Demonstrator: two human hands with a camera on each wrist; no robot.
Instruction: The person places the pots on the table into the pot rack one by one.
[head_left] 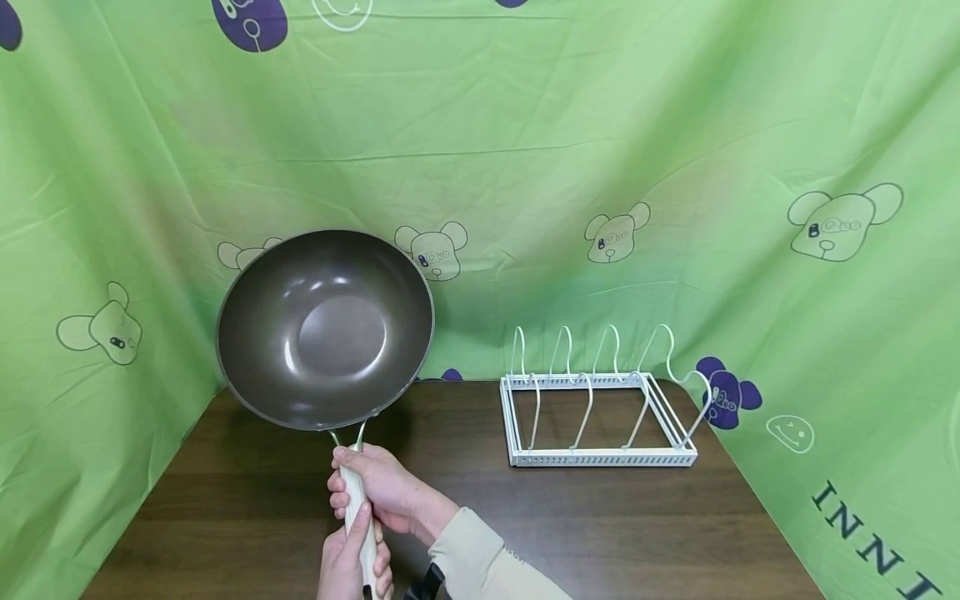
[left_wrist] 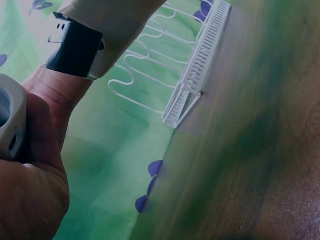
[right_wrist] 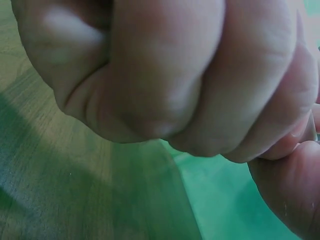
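A dark round wok (head_left: pixel 326 329) is held up off the table, tilted so its inside faces me. Both hands grip its cream handle (head_left: pixel 365 546). My right hand (head_left: pixel 386 492), in a beige sleeve, wraps the upper part just below the wire neck. My left hand (head_left: pixel 347 567) wraps the lower part near the frame's bottom edge. The left wrist view shows the handle's pale end (left_wrist: pixel 9 120) in my left hand (left_wrist: pixel 30 190). My right hand (right_wrist: pixel 165 70) fills the right wrist view as a closed fist.
A white wire dish rack (head_left: pixel 600 408) with several upright dividers stands at the back right of the dark wooden table (head_left: pixel 600 525); it also appears as the rack (left_wrist: pixel 195 65) in the left wrist view. Green printed cloth (head_left: pixel 675 167) hangs behind and at both sides.
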